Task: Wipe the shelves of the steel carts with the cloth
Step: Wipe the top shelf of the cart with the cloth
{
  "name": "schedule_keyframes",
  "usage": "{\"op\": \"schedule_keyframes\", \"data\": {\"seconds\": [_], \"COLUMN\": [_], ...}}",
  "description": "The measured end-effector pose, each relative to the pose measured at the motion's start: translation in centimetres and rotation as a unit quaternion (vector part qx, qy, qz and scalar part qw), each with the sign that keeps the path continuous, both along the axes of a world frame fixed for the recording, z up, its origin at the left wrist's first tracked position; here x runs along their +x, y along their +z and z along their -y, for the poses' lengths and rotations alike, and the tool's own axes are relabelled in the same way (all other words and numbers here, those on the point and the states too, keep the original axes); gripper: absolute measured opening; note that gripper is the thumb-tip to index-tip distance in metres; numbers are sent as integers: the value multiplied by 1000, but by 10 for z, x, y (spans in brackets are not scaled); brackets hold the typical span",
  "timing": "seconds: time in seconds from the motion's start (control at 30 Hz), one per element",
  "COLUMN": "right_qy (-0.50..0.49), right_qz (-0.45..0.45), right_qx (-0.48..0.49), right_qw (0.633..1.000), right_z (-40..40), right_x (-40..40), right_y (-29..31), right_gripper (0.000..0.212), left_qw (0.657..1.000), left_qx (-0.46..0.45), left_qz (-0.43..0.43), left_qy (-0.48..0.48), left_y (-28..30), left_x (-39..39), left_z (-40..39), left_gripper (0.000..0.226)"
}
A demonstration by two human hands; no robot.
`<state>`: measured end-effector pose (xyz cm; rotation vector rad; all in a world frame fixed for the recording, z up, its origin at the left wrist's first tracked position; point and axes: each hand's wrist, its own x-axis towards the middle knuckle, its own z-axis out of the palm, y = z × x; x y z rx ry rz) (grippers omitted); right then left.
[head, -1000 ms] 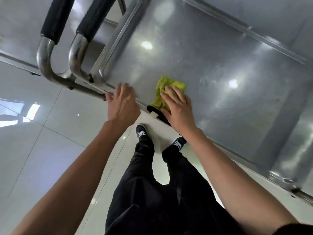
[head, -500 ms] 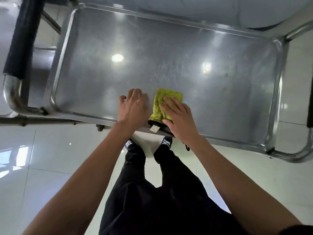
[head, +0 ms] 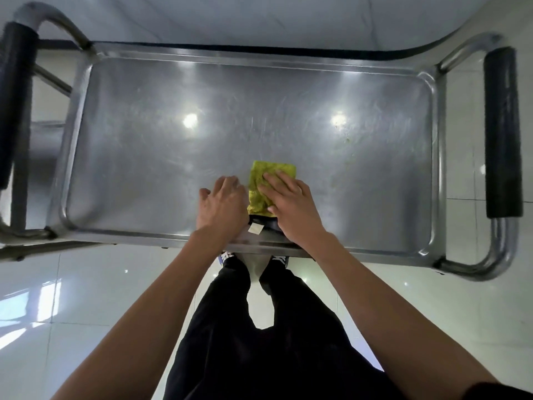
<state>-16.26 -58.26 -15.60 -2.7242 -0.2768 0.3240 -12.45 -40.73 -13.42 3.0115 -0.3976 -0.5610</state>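
A steel cart's top shelf (head: 144, 157) fills the view, a shallow tray with a raised rim. A folded yellow-green cloth (head: 261, 183) with a black edge and a white tag lies near the shelf's front edge, at its middle. My right hand (head: 291, 206) presses flat on the cloth with straight fingers. My left hand (head: 223, 206) rests on the bare steel just left of the cloth, fingers loosely bent, holding nothing.
Black-padded tube handles stand at the cart's left end (head: 14, 111) and right end (head: 503, 134). Small specks dot the shelf at the right (head: 346, 137). White glossy floor tiles (head: 72, 298) surround the cart. My legs and shoes are below the front rim.
The view swung from the cart's left corner to face the whole shelf squarely. My left hand left the front rim and now rests on the shelf beside the cloth. My right hand stays on the cloth.
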Motion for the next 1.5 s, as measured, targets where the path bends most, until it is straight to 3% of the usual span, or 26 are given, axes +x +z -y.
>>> {"op": "schedule_keyframes", "data": {"seconds": [0.3, 0.57, 0.7, 0.87, 1.03, 1.13, 1.5], "right_qy": [-35, -73, -85, -94, -66, -54, -49], "right_qz": [-10, -6, 27, 48, 36, 30, 91], "right_qx": [-21, -22, 0, 5, 25, 32, 3], "right_qw": [999, 997, 996, 994, 997, 998, 995], "right_z": [15, 22, 33, 54, 70, 74, 102], "right_x": [75, 129, 153, 197, 230, 232, 213], "right_y": [4, 1, -3, -8, -12, -17, -22], "right_gripper": [62, 67, 70, 67, 68, 59, 46], "left_qw": [998, 990, 995, 995, 995, 992, 998], "left_qx": [37, -124, -80, -41, -82, -114, -48], "left_qz": [-58, 54, -4, 2, 18, 8, 9], "left_qy": [-2, -31, -52, -95, -50, -61, -27], "left_y": [21, -7, -12, -12, -11, -11, -14], "left_x": [74, 137, 150, 150, 177, 186, 181], "left_z": [11, 29, 32, 25, 36, 50, 80], "left_gripper": [23, 29, 38, 44, 28, 39, 49]}}
